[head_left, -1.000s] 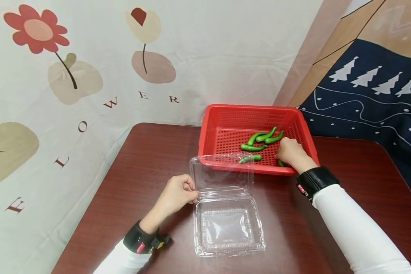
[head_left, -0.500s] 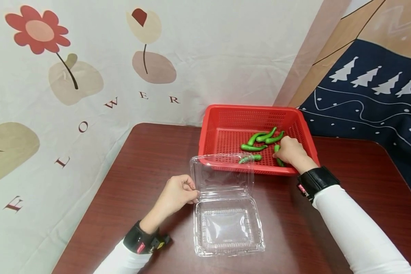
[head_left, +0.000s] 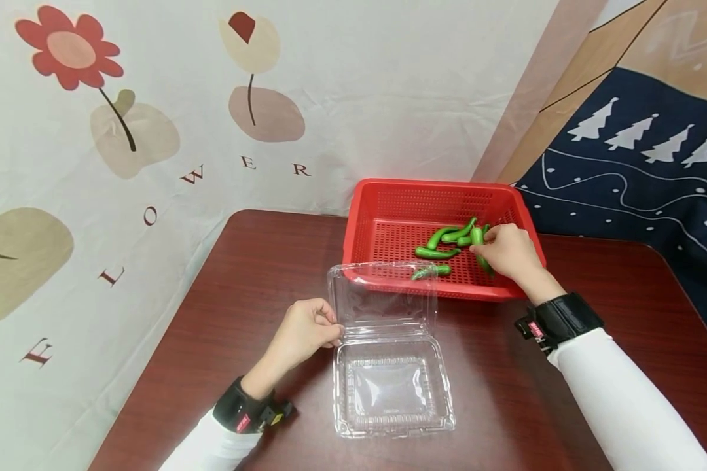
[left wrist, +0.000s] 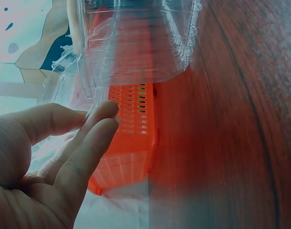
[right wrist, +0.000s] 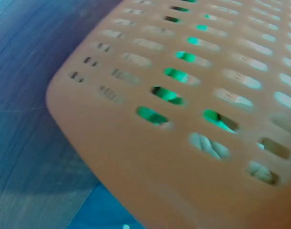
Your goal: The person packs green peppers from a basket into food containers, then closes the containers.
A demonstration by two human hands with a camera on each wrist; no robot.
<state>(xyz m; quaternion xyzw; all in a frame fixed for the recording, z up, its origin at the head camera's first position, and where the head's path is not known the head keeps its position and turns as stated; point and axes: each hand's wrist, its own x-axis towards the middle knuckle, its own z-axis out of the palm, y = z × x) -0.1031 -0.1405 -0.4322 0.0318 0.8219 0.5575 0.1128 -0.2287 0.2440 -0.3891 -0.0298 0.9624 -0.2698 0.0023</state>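
Observation:
A clear plastic clamshell container (head_left: 391, 390) lies on the table with its lid (head_left: 359, 297) raised toward the basket. My left hand (head_left: 305, 332) pinches its left edge near the hinge; the left wrist view shows thumb and fingertips (left wrist: 107, 110) meeting on the thin plastic. Inside the red basket (head_left: 356, 226), my right hand (head_left: 511, 254) pinches a green chili pepper (head_left: 478, 238), which stands nearly upright above the others. Several more green chili peppers (head_left: 437, 253) lie on the basket floor. Through the slots in the right wrist view, parts of fingers (right wrist: 209, 145) and green show.
The basket's near wall (head_left: 448, 288) stands just behind the raised lid, which overlaps it in the head view. A dark red-brown wooden table (head_left: 259, 261) carries everything. Printed cloth (head_left: 353, 85) hangs along the table's back edge.
My right hand has lifted from the basket floor and drawn slightly back, raising the chili pepper between its fingertips. The left hand and container have stayed put.

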